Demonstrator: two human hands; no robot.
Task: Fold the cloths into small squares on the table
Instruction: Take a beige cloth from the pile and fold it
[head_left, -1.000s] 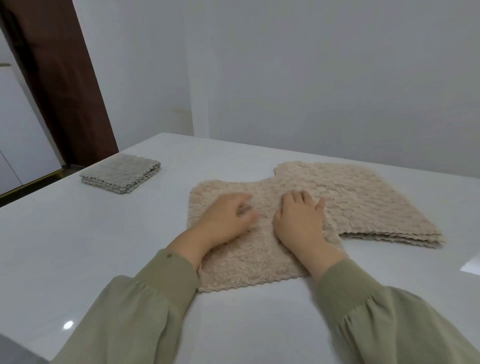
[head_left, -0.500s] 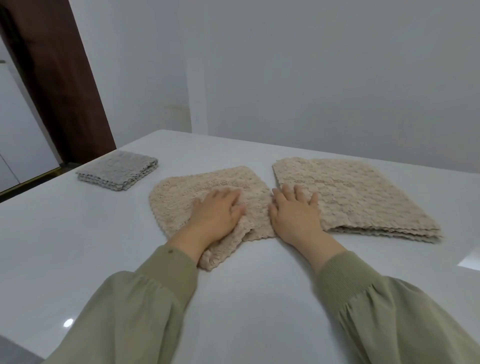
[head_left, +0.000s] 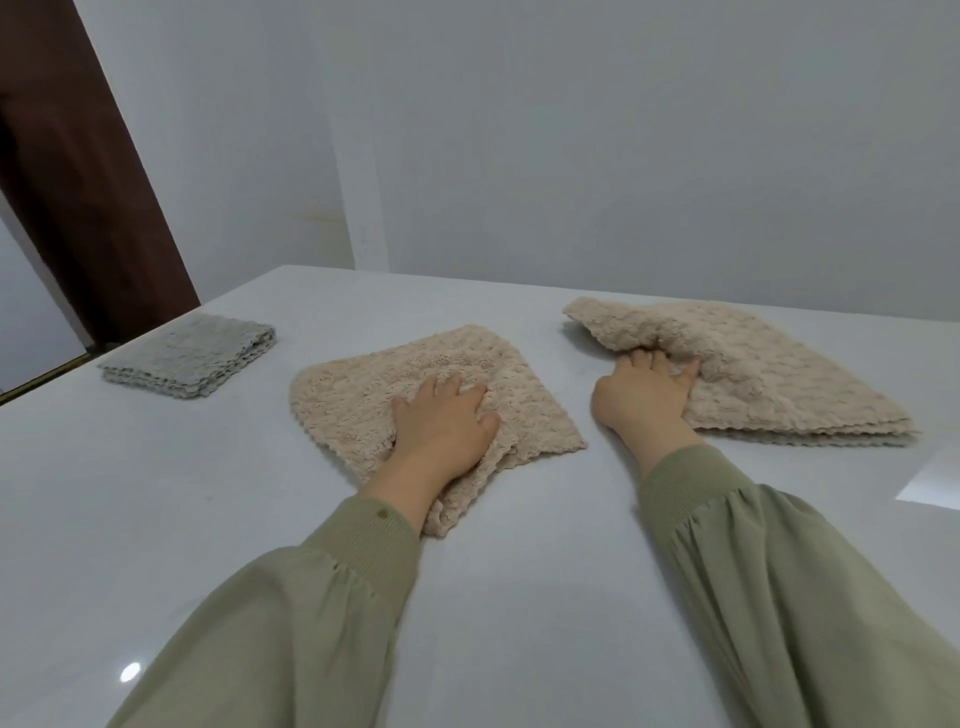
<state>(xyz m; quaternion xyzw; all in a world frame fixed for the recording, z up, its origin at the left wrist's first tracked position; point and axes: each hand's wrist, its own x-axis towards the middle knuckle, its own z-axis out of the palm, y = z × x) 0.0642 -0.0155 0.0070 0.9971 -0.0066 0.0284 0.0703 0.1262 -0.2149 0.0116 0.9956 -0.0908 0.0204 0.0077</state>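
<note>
A folded beige cloth (head_left: 363, 384) lies on the white table (head_left: 156, 519), left of centre. My left hand (head_left: 441, 423) rests flat on it, fingers spread. To the right lies a stack of unfolded beige cloths (head_left: 779, 379). My right hand (head_left: 647, 392) grips the near left part of the top cloth, which is bunched and lifted over my fingers. A folded grey cloth pile (head_left: 189, 356) sits at the far left of the table.
A white wall stands behind the table. A dark brown door frame (head_left: 78, 171) rises at the far left. Bare table surface spreads in front of the cloths, between my sleeves.
The folded beige cloth has slid left, away from the stack, under my left hand. My right hand has left it, moved right and taken hold of the stack's top cloth.
</note>
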